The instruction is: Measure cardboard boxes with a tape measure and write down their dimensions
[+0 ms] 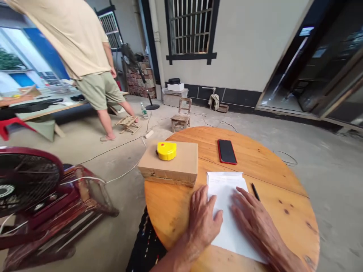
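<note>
White paper lies on the round wooden table in front of me. My left hand rests at the paper's left edge, fingers stretched forward and thumb apart. Over the right side of the paper is my right hand, its fingers spread and slightly blurred; whether they touch the sheet I cannot tell. A black pen lies just right of the paper. Beyond the sheet is a phone with a red edge. A yellow tape measure sits on a cardboard box at the table's left.
To the left, a dark red fan stands by a wooden frame. A person stands near a long worktable. A small wooden chair is behind my table. Cables cross the floor.
</note>
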Demonstrator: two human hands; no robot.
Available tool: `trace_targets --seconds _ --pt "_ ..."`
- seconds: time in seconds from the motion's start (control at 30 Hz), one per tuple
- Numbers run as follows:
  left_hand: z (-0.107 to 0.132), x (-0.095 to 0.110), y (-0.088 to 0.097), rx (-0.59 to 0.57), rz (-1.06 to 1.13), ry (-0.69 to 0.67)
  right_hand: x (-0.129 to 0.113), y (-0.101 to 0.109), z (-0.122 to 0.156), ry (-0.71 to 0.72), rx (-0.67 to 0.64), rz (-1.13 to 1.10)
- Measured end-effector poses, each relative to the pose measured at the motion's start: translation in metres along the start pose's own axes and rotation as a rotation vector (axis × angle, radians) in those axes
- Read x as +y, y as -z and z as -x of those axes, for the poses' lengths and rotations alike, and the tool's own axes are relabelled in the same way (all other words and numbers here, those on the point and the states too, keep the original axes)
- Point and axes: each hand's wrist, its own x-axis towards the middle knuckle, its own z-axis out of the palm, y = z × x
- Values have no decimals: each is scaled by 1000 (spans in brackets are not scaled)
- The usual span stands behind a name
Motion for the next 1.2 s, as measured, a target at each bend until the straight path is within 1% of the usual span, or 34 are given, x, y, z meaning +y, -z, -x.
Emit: trace_targets --seconds 0.07,0.13,0.2,0.27,0.3,0.37,0.43,0.47,0.5,0.57,0.6,0.67,0.7,0.73,0.77,0.8,0.83,0.87,0.97,1.0,1.07,1.13,1.2 --pt "-1 2 4 -21 59 30 -3 6 -9 -6 38 -37" --pt "0 5 10 -26 114 43 -13 16 -21 -31 52 -74" --pt "4 7 19 -19 164 39 -29 29 -37 -66 45 -126" --pt "11 7 30 14 211 5 -48 42 -57 -101 4 -182" --pt "15 7 38 51 232 -16 -58 47 -69 -111 -22 -205" --pt "26 1 56 176 262 -71 -79 53 -97 -92 -54 -236" --pt "36 -12 79 341 254 -157 -102 53 -131 3 -46 -252" --pt "39 -21 92 411 227 -214 -114 50 -149 69 -39 -250" --pt "41 -32 107 486 188 -243 -126 47 -168 126 -51 -244" --pt "40 -58 135 594 114 -126 -150 36 -203 190 -138 -230" --pt "36 -71 148 633 113 -50 -161 31 -219 170 -185 -220" --pt "22 -96 168 682 204 129 -178 22 -243 118 -279 -216" --pt "12 -108 174 674 288 221 -183 19 -250 97 -306 -218" --pt "2 -119 178 645 381 307 -185 17 -253 86 -321 -215" --pt "-8 -129 181 614 430 348 -185 17 -253 70 -321 -232" --pt "-17 -137 181 581 473 377 -181 19 -249 33 -305 -287" --pt "-26 -144 180 547 509 398 -175 21 -242 -25 -278 -388" --pt "-33 -149 178 516 539 412 -167 25 -234 -100 -227 -532" --pt "-48 -158 170 409 654 433 -137 36 -202 -351 17 -1050" --pt "-50 -158 167 374 693 428 -128 39 -192 -427 88 -1170" --pt "-50 -156 164 332 753 417 -114 41 -176 -581 177 -1339" --pt "-43 -150 162 340 775 419 -106 41 -163 -706 211 -1451" --pt "-27 -143 159 379 765 423 -106 41 -150 -752 211 -1539"
